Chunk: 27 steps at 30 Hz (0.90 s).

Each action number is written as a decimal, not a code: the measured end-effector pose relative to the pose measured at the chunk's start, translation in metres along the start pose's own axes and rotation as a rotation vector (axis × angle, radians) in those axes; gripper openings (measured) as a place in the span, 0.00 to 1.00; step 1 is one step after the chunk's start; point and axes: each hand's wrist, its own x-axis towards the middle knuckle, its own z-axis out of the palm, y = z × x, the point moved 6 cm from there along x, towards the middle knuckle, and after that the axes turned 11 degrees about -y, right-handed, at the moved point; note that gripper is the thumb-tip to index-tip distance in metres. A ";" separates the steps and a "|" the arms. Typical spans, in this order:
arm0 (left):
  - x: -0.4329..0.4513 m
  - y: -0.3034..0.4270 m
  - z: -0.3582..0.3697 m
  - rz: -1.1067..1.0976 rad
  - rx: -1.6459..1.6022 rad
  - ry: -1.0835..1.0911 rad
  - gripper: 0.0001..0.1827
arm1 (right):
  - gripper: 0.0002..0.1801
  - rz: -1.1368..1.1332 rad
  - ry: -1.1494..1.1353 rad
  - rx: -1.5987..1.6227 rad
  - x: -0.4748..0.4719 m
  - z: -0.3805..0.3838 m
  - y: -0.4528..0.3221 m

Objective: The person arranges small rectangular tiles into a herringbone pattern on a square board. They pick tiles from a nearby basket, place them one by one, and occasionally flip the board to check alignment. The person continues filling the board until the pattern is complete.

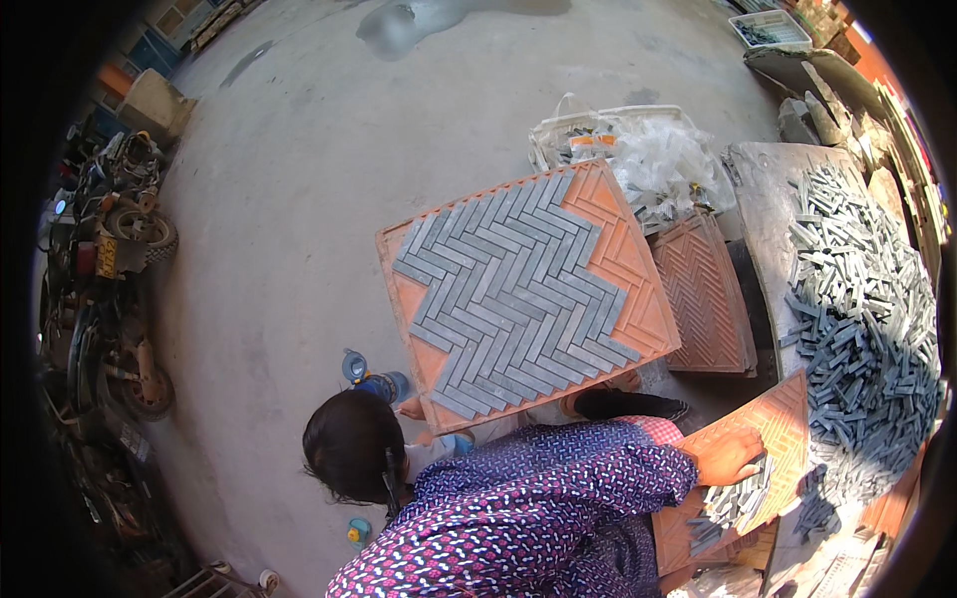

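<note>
My left hand (pixel 724 456), at the end of a purple patterned sleeve (pixel 568 478), rests palm down on a terracotta-coloured herringbone mould tray (pixel 781 426). Its fingers lie beside a loose heap of narrow grey stone strips (pixel 736 501) on the tray; whether they pinch a strip is hidden. What looks like part of my right hand (pixel 677 579) shows below the tray's lower edge, mostly out of view. Left of these lies a larger mould tray (pixel 635 269), mostly filled with grey strips in a herringbone pattern (pixel 516 291). Its right side shows bare grooves.
A large pile of strips (pixel 860 299) covers a board (pixel 762 179) at right. More moulds (pixel 706 299) stand beside it, below a crate with plastic bags (pixel 650 149). Another person (pixel 355 445) is close at left, near a bottle (pixel 389 385). Motorcycles (pixel 112 299) line the far left.
</note>
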 end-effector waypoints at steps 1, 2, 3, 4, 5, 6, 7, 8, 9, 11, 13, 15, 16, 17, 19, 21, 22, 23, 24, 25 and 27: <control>0.000 0.000 0.001 0.001 -0.013 -0.003 0.21 | 0.13 0.000 0.004 0.003 0.000 0.000 0.000; 0.001 0.000 0.002 0.001 -0.025 -0.006 0.21 | 0.13 -0.008 0.011 0.006 0.002 0.000 -0.001; 0.001 0.001 0.002 -0.001 -0.034 -0.017 0.21 | 0.13 -0.004 0.016 0.010 0.005 -0.002 -0.002; 0.002 0.002 0.001 -0.003 -0.043 -0.028 0.21 | 0.13 -0.006 0.020 0.010 0.006 -0.004 -0.003; 0.002 0.002 0.001 -0.005 -0.051 -0.039 0.21 | 0.13 -0.006 0.020 0.006 0.007 -0.003 -0.002; 0.001 0.001 0.002 -0.010 -0.039 -0.034 0.22 | 0.13 -0.005 0.018 0.007 0.006 -0.003 -0.002; -0.001 0.000 0.002 -0.014 -0.027 -0.028 0.22 | 0.13 -0.004 0.021 0.007 0.005 -0.001 0.000; -0.001 -0.001 0.003 -0.019 -0.015 -0.023 0.22 | 0.13 -0.003 0.016 0.005 0.005 0.000 0.000; 0.000 -0.001 0.004 -0.011 -0.025 -0.029 0.22 | 0.13 -0.007 0.011 0.005 0.007 -0.001 -0.002; 0.002 0.002 0.000 -0.003 -0.038 -0.049 0.22 | 0.13 0.000 0.006 0.006 0.008 -0.001 -0.001; 0.002 0.001 0.002 -0.007 -0.044 -0.034 0.22 | 0.13 -0.001 -0.004 0.005 0.008 -0.002 -0.003; 0.002 -0.002 0.004 -0.006 -0.054 -0.039 0.22 | 0.13 -0.003 -0.001 0.010 0.010 0.003 -0.001; 0.002 -0.003 0.004 -0.005 -0.049 -0.039 0.22 | 0.13 -0.004 0.004 0.009 0.010 0.002 0.001; 0.001 -0.004 0.005 -0.005 -0.045 -0.038 0.22 | 0.13 -0.003 0.008 0.013 0.011 0.000 0.004; 0.002 -0.002 0.005 -0.012 -0.045 -0.031 0.22 | 0.13 -0.005 -0.002 0.010 0.012 0.002 0.004; 0.002 -0.001 0.005 -0.022 -0.057 -0.035 0.21 | 0.13 -0.004 -0.007 0.010 0.012 0.000 0.004; 0.001 -0.001 0.005 -0.028 -0.048 -0.040 0.21 | 0.13 -0.004 -0.011 0.011 0.013 0.000 0.003; 0.001 -0.001 0.004 -0.034 -0.038 -0.045 0.21 | 0.14 -0.003 -0.014 0.009 0.013 0.001 0.004; 0.001 -0.001 0.004 -0.037 -0.029 -0.052 0.21 | 0.14 -0.002 -0.012 0.008 0.012 0.001 0.005; 0.001 0.000 0.004 -0.034 -0.033 -0.051 0.21 | 0.14 -0.003 -0.012 0.010 0.013 0.003 0.005; 0.001 0.002 0.002 -0.035 -0.035 -0.046 0.21 | 0.14 0.005 -0.022 -0.005 0.012 0.002 0.006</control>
